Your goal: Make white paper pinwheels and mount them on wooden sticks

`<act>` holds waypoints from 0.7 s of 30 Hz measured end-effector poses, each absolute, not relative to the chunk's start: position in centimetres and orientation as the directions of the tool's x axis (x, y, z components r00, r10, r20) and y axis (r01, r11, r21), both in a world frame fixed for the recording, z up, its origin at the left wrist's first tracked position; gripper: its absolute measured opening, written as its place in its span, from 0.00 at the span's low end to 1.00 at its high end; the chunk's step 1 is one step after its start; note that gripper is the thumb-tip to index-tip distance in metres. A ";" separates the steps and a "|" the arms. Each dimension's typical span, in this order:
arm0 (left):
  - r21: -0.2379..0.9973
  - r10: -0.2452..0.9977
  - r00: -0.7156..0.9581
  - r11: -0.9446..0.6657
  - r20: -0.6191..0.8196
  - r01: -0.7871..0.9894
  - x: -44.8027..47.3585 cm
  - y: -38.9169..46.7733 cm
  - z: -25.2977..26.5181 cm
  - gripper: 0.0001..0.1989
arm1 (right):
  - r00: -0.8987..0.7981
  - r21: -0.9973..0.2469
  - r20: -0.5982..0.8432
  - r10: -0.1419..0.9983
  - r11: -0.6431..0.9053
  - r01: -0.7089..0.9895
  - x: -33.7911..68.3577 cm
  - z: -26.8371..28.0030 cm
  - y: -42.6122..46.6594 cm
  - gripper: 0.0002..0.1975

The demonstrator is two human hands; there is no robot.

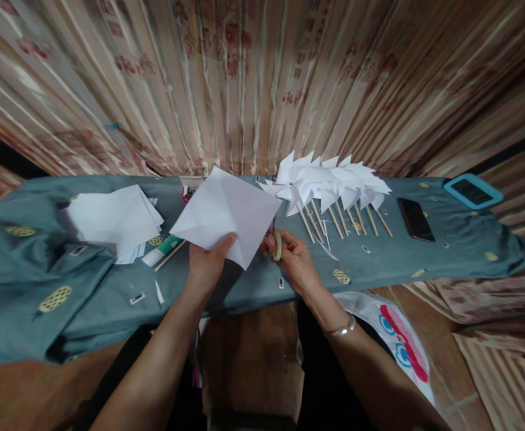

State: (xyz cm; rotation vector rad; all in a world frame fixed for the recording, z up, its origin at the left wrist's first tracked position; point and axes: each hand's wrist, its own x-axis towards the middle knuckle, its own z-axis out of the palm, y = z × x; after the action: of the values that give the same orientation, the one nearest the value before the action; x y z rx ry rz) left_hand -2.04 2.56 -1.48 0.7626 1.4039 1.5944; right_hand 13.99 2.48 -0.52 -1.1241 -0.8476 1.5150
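A square sheet of white paper (230,209) with diagonal creases is held up in my left hand (206,260), the thumb on top and the fingers hidden beneath. My right hand (293,257) is closed around scissors (277,246) with a pale green loop handle, just right of the sheet's lower corner. Their blades are mostly hidden, and I cannot tell whether they touch the paper. Right of the sheet lie several white paper pinwheels (329,182) in an overlapping row, their wooden sticks (337,220) pointing toward me.
A stack of white paper sheets (114,218) lies on the left of the cloth-covered table (244,293). Near it are a green and white tube (161,250) and a loose stick (170,255). A phone (415,219) and a blue-framed tablet (473,190) lie right. A curtain (244,84) hangs behind.
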 end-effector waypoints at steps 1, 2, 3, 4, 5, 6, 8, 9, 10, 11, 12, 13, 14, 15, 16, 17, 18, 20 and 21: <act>0.982 0.877 -0.474 -0.014 -0.080 -0.191 -2.4 2.6 -1.4 0.22 | -0.078 -0.930 -0.217 0.973 -0.230 -0.287 14.1 -0.6 2.0 0.24; 0.982 0.863 -0.500 -0.030 -0.067 -0.185 -2.8 2.7 -1.4 0.22 | -0.125 -0.940 -0.208 0.970 -0.234 -0.250 14.2 -0.7 1.5 0.25; 0.982 0.851 -0.522 -0.049 -0.055 -0.184 -3.1 2.8 -1.3 0.23 | -0.181 -0.949 -0.201 0.963 -0.237 -0.209 14.3 -0.8 0.8 0.25; 0.979 0.841 -0.539 -0.071 -0.044 -0.190 -3.5 2.9 -1.2 0.23 | -0.246 -0.954 -0.201 0.948 -0.246 -0.170 14.3 -1.0 0.2 0.24; 0.975 0.833 -0.553 -0.094 -0.032 -0.199 -3.8 3.0 -1.1 0.24 | -0.324 -0.955 -0.215 0.921 -0.268 -0.128 14.4 -1.2 -0.5 0.24; 0.970 0.826 -0.563 -0.117 -0.023 -0.212 -4.0 3.0 -1.0 0.24 | -0.389 -0.954 -0.224 0.893 -0.283 -0.099 14.3 -1.4 -1.2 0.24; 0.958 0.818 -0.575 -0.152 -0.017 -0.245 -4.4 3.1 -0.7 0.25 | -0.472 -0.955 -0.239 0.848 -0.293 -0.042 14.2 -1.7 -2.4 0.24; 0.951 0.817 -0.577 -0.162 -0.022 -0.265 -4.5 3.1 -0.6 0.25 | -0.499 -0.958 -0.240 0.833 -0.285 -0.014 14.2 -1.8 -2.9 0.24; 0.944 0.819 -0.574 -0.166 -0.029 -0.285 -4.6 3.1 -0.5 0.25 | -0.520 -0.961 -0.242 0.820 -0.276 0.012 14.1 -1.9 -3.2 0.23; 0.938 0.823 -0.567 -0.166 -0.037 -0.303 -4.6 3.1 -0.4 0.25 | -0.534 -0.963 -0.242 0.810 -0.267 0.031 14.0 -2.0 -3.4 0.23; 0.934 0.828 -0.558 -0.162 -0.046 -0.317 -4.6 3.1 -0.3 0.25 | -0.543 -0.964 -0.242 0.804 -0.262 0.041 13.9 -2.1 -3.5 0.22; 0.932 0.833 -0.551 -0.159 -0.049 -0.325 -4.5 3.1 -0.3 0.24 | -0.547 -0.964 -0.243 0.801 -0.261 0.047 13.8 -2.1 -3.5 0.22; 0.933 0.838 -0.544 -0.156 -0.049 -0.326 -4.5 3.1 -0.4 0.24 | -0.545 -0.964 -0.245 0.802 -0.261 0.048 13.8 -2.2 -3.5 0.22; 0.935 0.839 -0.542 -0.156 -0.045 -0.319 -4.3 3.1 -0.5 0.24 | -0.539 -0.964 -0.246 0.805 -0.263 0.046 13.7 -2.3 -3.4 0.23; 0.937 0.838 -0.545 -0.159 -0.038 -0.310 -4.2 3.1 -0.6 0.24 | -0.534 -0.962 -0.248 0.808 -0.268 0.040 13.6 -2.3 -3.3 0.23; 0.939 0.835 -0.549 -0.165 -0.029 -0.301 -4.1 3.1 -0.7 0.24 | -0.530 -0.961 -0.250 0.810 -0.276 0.033 13.5 -2.4 -3.2 0.23; 0.941 0.834 -0.552 -0.171 -0.020 -0.292 -4.0 3.1 -0.9 0.25 | -0.528 -0.958 -0.253 0.811 -0.285 0.022 13.5 -2.5 -3.1 0.22; 0.944 0.832 -0.555 -0.176 -0.008 -0.278 -3.8 3.0 -1.1 0.23 | -0.526 -0.952 -0.258 0.810 -0.307 -0.006 13.4 -2.6 -3.0 0.21; 0.947 0.832 -0.555 -0.172 -0.009 -0.272 -3.7 3.0 -1.2 0.21 | -0.527 -0.948 -0.261 0.809 -0.318 -0.018 13.3 -2.6 -3.0 0.21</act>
State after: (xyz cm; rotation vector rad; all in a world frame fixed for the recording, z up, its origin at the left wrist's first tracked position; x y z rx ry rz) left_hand -3.70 3.03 -1.24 0.6919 1.3114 1.8223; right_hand 13.31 -2.98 -2.61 -1.0410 -1.3516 1.8984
